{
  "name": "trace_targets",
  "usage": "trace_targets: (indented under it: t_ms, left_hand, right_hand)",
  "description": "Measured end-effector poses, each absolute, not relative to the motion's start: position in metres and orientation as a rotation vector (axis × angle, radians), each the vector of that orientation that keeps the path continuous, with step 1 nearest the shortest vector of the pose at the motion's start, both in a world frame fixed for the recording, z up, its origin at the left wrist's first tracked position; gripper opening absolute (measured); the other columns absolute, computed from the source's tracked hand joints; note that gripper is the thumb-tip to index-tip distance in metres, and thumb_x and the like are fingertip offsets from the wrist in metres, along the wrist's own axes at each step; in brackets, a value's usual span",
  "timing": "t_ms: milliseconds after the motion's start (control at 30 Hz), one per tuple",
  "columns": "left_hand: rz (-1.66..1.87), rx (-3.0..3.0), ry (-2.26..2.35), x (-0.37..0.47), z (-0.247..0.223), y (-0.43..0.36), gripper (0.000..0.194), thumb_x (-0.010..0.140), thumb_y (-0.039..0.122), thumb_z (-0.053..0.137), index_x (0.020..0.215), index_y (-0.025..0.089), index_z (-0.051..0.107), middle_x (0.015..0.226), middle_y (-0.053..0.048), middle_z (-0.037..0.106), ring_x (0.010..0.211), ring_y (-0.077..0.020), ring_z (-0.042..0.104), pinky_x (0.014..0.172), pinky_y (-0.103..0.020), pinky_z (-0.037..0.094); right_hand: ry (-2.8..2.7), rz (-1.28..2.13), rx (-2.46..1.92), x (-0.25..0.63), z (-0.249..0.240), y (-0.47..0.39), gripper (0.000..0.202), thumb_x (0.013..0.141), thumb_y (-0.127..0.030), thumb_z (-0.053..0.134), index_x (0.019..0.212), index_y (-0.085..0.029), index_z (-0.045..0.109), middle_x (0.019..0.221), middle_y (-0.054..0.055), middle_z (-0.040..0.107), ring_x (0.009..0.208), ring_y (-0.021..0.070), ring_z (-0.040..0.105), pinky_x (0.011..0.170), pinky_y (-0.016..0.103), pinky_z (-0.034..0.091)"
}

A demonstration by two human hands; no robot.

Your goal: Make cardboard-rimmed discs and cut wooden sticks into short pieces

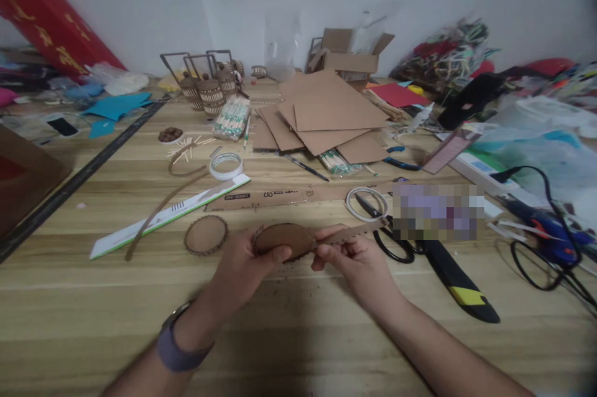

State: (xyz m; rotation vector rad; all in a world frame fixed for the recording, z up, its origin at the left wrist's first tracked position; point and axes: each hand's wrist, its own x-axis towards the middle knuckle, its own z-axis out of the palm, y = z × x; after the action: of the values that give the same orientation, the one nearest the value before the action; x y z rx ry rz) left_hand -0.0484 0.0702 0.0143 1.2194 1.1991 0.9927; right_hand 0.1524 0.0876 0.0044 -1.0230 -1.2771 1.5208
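Observation:
A brown cardboard disc [286, 239] is pinched at its left side by my left hand [254, 260], with the thumb lying over its lower edge. My right hand [347, 259] grips a narrow corrugated cardboard strip [354, 231] close to the disc's right edge. The strip's free end points up to the right, and part of it appears to follow the disc's rim. On the table left of my hands lies a cardboard ring-edged disc [206, 235]. Black-handled scissors [396, 254] rest just beyond my right hand, partly under a blurred patch.
A black-and-yellow handle [459, 285] lies at the right, near a blue glue gun [555, 241]. Tape rolls [226, 167], a white-and-green strip [172, 216] and stacked cardboard sheets [326, 107] lie ahead. Small lidded baskets [212, 93] stand at the back left.

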Motion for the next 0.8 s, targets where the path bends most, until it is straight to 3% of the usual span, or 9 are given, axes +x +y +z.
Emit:
trace_targets:
  t_ms: [233, 400, 800]
  left_hand:
    - [0.883, 1.328, 1.206, -0.0512, 0.0173, 0.071, 0.03, 0.079, 0.038, 0.07, 0.1, 0.017, 0.075, 0.098, -0.006, 0.079, 0.094, -0.0275, 0.071, 0.083, -0.035, 0.054]
    - [0.852, 1.369, 1.273, -0.0521, 0.0173, 0.0701, 0.031, 0.078, 0.04, 0.071, 0.098, 0.016, 0.074, 0.093, -0.006, 0.079, 0.087, -0.027, 0.07, 0.076, -0.034, 0.054]
    - [0.838, 1.344, 1.246, -0.0539, 0.0156, 0.0712, 0.032, 0.077, 0.038, 0.071, 0.101, 0.017, 0.073, 0.098, -0.006, 0.079, 0.091, -0.027, 0.07, 0.078, -0.033, 0.053]
  right_hand:
    - [-1.367, 1.539, -1.08, 0.152, 0.0061, 0.0881, 0.045, 0.069, -0.06, 0.08, 0.086, -0.02, 0.065, 0.057, -0.001, 0.069, 0.057, 0.02, 0.07, 0.059, 0.032, 0.057]
    - [-1.39, 1.568, -1.081, 0.1523, 0.0039, 0.0891, 0.045, 0.068, -0.059, 0.08, 0.085, -0.021, 0.064, 0.058, -0.002, 0.069, 0.057, 0.019, 0.07, 0.058, 0.031, 0.057]
    - [-1.459, 1.552, -1.092, 0.1558, 0.0038, 0.0883, 0.039, 0.071, -0.056, 0.079, 0.087, -0.023, 0.064, 0.059, -0.003, 0.068, 0.058, 0.0199, 0.07, 0.057, 0.031, 0.056]
